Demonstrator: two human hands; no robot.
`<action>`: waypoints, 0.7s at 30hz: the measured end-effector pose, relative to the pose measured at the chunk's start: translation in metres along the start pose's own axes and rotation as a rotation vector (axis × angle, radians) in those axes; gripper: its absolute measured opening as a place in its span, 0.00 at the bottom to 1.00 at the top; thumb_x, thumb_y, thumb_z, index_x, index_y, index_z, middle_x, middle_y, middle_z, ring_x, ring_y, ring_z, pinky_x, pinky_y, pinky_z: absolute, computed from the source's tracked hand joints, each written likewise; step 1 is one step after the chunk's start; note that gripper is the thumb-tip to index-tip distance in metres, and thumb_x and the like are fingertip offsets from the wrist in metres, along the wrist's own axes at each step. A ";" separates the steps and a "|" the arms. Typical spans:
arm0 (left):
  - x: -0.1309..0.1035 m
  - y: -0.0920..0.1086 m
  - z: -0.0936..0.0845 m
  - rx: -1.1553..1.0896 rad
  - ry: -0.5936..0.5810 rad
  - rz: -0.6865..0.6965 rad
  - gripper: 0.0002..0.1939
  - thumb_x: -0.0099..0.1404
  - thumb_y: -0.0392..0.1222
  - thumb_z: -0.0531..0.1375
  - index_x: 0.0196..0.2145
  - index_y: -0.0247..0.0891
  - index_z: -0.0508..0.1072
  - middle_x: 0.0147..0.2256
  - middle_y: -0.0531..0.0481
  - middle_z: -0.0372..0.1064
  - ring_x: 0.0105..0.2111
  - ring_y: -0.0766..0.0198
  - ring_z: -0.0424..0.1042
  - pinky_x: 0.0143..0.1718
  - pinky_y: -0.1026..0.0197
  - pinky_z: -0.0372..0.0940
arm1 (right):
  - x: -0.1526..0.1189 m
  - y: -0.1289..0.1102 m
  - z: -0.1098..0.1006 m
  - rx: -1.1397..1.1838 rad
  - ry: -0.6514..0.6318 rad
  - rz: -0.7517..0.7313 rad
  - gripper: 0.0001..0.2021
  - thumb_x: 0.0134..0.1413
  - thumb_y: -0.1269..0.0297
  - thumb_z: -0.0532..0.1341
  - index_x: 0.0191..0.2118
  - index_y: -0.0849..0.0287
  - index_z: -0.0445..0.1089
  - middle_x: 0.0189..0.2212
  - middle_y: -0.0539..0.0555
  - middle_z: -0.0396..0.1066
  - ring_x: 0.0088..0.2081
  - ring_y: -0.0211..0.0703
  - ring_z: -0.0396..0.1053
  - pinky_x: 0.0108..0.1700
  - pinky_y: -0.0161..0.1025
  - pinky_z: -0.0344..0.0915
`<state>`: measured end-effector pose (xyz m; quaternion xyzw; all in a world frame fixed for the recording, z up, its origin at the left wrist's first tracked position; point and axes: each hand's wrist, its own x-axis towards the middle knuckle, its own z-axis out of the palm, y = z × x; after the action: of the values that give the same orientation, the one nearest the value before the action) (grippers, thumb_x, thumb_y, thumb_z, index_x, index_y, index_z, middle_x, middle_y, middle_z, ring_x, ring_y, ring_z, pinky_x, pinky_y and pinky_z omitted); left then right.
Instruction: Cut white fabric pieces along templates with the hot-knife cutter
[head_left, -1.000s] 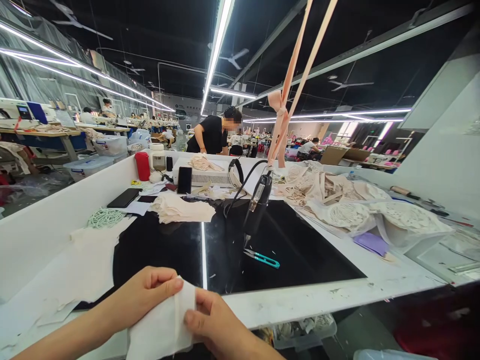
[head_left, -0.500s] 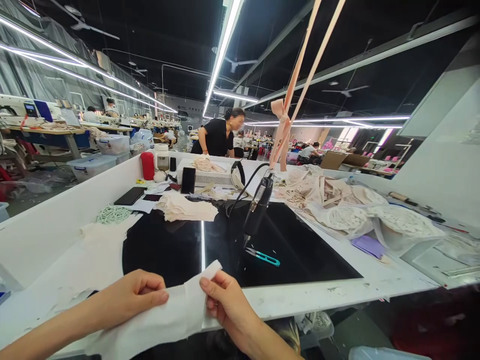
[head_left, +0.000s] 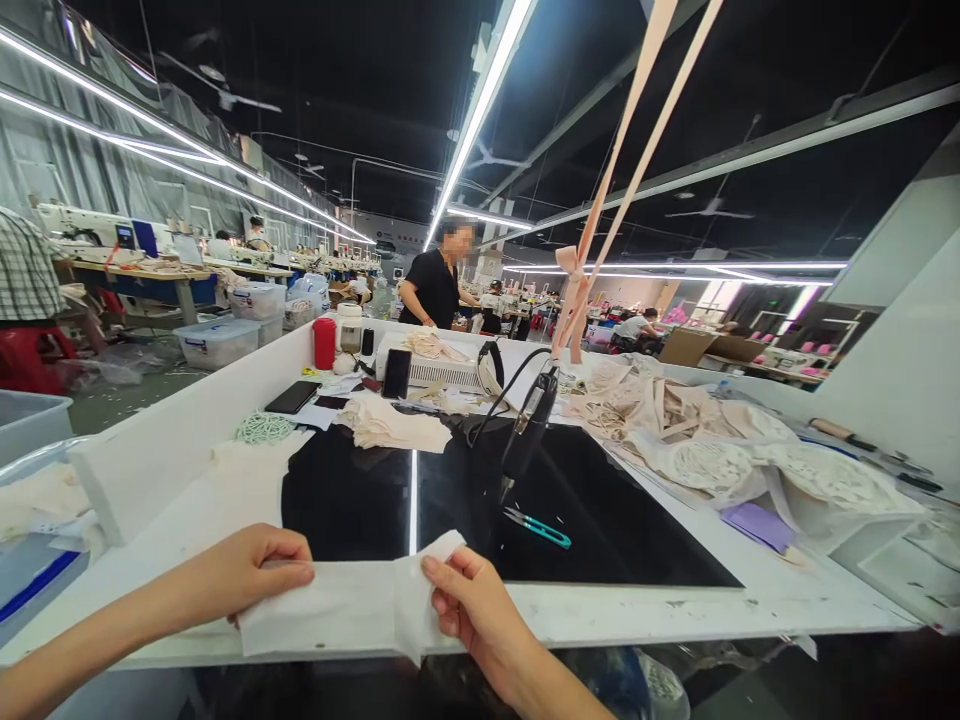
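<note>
A strip of white fabric (head_left: 345,608) stretches between my two hands, just over the table's front edge. My left hand (head_left: 251,572) is closed on its left part, thumb on top. At the other end my right hand (head_left: 471,605) pinches the fabric between thumb and fingers, close to a raised, folded corner. Beyond my hands lies a glossy black board (head_left: 622,535). Teal thread snips (head_left: 541,528) rest on it, beside the tip of a black handheld tool (head_left: 529,430) hung from peach straps (head_left: 574,275).
Cream fabric pieces (head_left: 394,425) are stacked at the board's back edge. Beige lace garments (head_left: 697,430) pile up on the right, by a purple piece (head_left: 757,525). Back left are green cord (head_left: 264,428), a phone and a red cup (head_left: 324,343). A person in black (head_left: 431,290) stands behind.
The fabric has been drawn out flatter and straighter, my left hand still gripping it. My view has shifted left. The person behind has straightened up from leaning.
</note>
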<state>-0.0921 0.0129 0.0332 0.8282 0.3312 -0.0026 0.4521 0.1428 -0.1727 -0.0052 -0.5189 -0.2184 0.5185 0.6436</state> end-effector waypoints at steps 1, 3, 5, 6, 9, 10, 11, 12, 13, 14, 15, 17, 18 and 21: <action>-0.002 0.001 -0.001 -0.006 0.006 -0.010 0.25 0.58 0.67 0.61 0.30 0.39 0.73 0.24 0.55 0.56 0.24 0.65 0.55 0.21 0.67 0.54 | 0.001 0.000 0.000 -0.002 -0.004 0.004 0.33 0.25 0.43 0.83 0.30 0.62 0.71 0.20 0.43 0.63 0.20 0.26 0.55 0.19 0.27 0.46; -0.006 0.002 -0.002 -0.010 0.026 -0.028 0.24 0.57 0.66 0.62 0.30 0.39 0.74 0.24 0.54 0.57 0.23 0.65 0.57 0.21 0.67 0.57 | 0.003 0.001 -0.001 -0.001 -0.017 0.011 0.32 0.26 0.44 0.83 0.30 0.62 0.71 0.20 0.43 0.63 0.19 0.26 0.56 0.19 0.27 0.45; -0.011 0.005 -0.004 -0.008 0.044 -0.043 0.23 0.57 0.64 0.63 0.30 0.39 0.75 0.25 0.54 0.59 0.24 0.65 0.59 0.21 0.68 0.58 | 0.006 0.001 -0.002 0.004 -0.024 0.016 0.32 0.26 0.44 0.83 0.30 0.61 0.71 0.20 0.42 0.63 0.19 0.26 0.58 0.18 0.26 0.47; -0.013 0.006 -0.005 -0.007 0.051 -0.049 0.23 0.57 0.64 0.63 0.30 0.39 0.76 0.25 0.53 0.60 0.25 0.64 0.60 0.22 0.68 0.58 | 0.008 0.002 -0.002 0.007 -0.025 0.019 0.32 0.26 0.45 0.83 0.30 0.62 0.71 0.20 0.42 0.63 0.19 0.27 0.59 0.18 0.26 0.48; -0.018 0.009 -0.008 -0.008 0.074 -0.052 0.22 0.58 0.63 0.63 0.30 0.39 0.76 0.26 0.52 0.62 0.26 0.64 0.61 0.23 0.68 0.59 | 0.014 0.003 0.000 0.016 -0.022 0.034 0.32 0.25 0.46 0.84 0.30 0.62 0.71 0.22 0.44 0.65 0.22 0.30 0.65 0.18 0.26 0.54; -0.020 0.009 -0.009 -0.007 0.086 -0.050 0.21 0.58 0.62 0.63 0.30 0.39 0.76 0.27 0.52 0.62 0.27 0.64 0.61 0.23 0.68 0.59 | 0.015 0.003 0.000 0.020 -0.020 0.040 0.32 0.25 0.46 0.84 0.30 0.63 0.71 0.23 0.45 0.66 0.23 0.31 0.68 0.19 0.26 0.56; -0.021 0.009 -0.010 -0.005 0.097 -0.048 0.21 0.58 0.62 0.63 0.30 0.39 0.76 0.27 0.52 0.63 0.27 0.64 0.62 0.24 0.68 0.60 | 0.016 0.003 0.001 0.026 -0.018 0.045 0.32 0.24 0.47 0.84 0.31 0.63 0.71 0.24 0.46 0.67 0.24 0.32 0.69 0.20 0.26 0.59; -0.021 0.008 -0.011 -0.002 0.105 -0.048 0.21 0.59 0.61 0.63 0.30 0.39 0.77 0.27 0.52 0.63 0.27 0.64 0.62 0.25 0.68 0.60 | 0.018 0.004 0.001 0.033 -0.014 0.050 0.32 0.24 0.47 0.84 0.31 0.63 0.71 0.24 0.46 0.68 0.25 0.33 0.71 0.20 0.26 0.61; -0.021 0.008 -0.012 0.002 0.109 -0.050 0.20 0.59 0.61 0.63 0.31 0.39 0.77 0.27 0.52 0.64 0.27 0.63 0.63 0.26 0.67 0.61 | 0.019 0.004 0.002 0.040 -0.012 0.055 0.32 0.24 0.48 0.84 0.31 0.63 0.72 0.25 0.47 0.69 0.25 0.34 0.72 0.21 0.26 0.63; -0.021 0.007 -0.013 0.005 0.110 -0.054 0.20 0.59 0.61 0.63 0.31 0.39 0.77 0.27 0.52 0.64 0.27 0.63 0.63 0.26 0.67 0.62 | 0.020 0.004 0.002 0.048 -0.008 0.058 0.32 0.23 0.48 0.84 0.31 0.63 0.72 0.26 0.48 0.70 0.26 0.35 0.74 0.22 0.27 0.64; -0.020 0.006 -0.013 0.011 0.112 -0.055 0.21 0.59 0.61 0.63 0.31 0.39 0.78 0.27 0.52 0.65 0.27 0.63 0.63 0.27 0.66 0.63 | 0.021 0.004 0.002 0.055 -0.005 0.062 0.32 0.23 0.48 0.85 0.31 0.63 0.72 0.27 0.48 0.71 0.27 0.36 0.75 0.23 0.27 0.66; -0.017 0.005 -0.016 0.035 0.117 -0.049 0.21 0.60 0.61 0.63 0.32 0.39 0.78 0.27 0.52 0.66 0.27 0.63 0.64 0.28 0.66 0.63 | 0.025 0.004 0.002 0.070 0.004 0.066 0.33 0.22 0.49 0.85 0.31 0.62 0.72 0.27 0.48 0.73 0.29 0.37 0.76 0.25 0.27 0.69; -0.014 0.005 -0.018 0.060 0.128 -0.037 0.21 0.61 0.61 0.62 0.32 0.39 0.78 0.27 0.52 0.67 0.27 0.63 0.64 0.28 0.66 0.62 | 0.027 0.003 0.003 0.077 0.009 0.065 0.32 0.22 0.49 0.85 0.31 0.62 0.72 0.27 0.48 0.73 0.30 0.38 0.77 0.27 0.28 0.71; -0.004 0.009 -0.028 0.183 0.196 0.031 0.20 0.65 0.59 0.60 0.33 0.39 0.79 0.28 0.51 0.71 0.29 0.61 0.67 0.30 0.65 0.59 | 0.038 -0.002 0.004 0.089 0.015 0.039 0.30 0.25 0.52 0.85 0.30 0.61 0.71 0.28 0.49 0.74 0.35 0.42 0.80 0.33 0.31 0.76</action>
<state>-0.0983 0.0282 0.0572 0.8674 0.3592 0.0550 0.3400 0.1542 -0.1371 -0.0111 -0.4978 -0.1804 0.5362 0.6573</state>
